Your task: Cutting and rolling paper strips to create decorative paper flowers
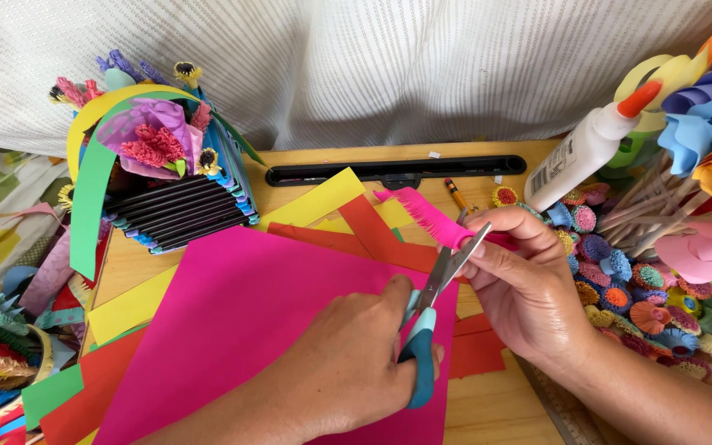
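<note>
Both hands meet: left works scissors, right pinches fringed pink strip.

Scissors on pink strip — mid-fringe

The scissors have bright, smooth metal blades and glossy teal plastic handles, and they meet a matt pink paper strip whose fringed edge looks soft and feathery. Flat, matt sheets of coloured paper, the large pink sheet among them, lie on a pale worktop of smooth wood with visible grain. The glue bottle is white plastic with a slight sheen and an orange cap, the backdrop seems to be ribbed woven cloth, and the rolled flowers look like tightly coiled paper.
</note>
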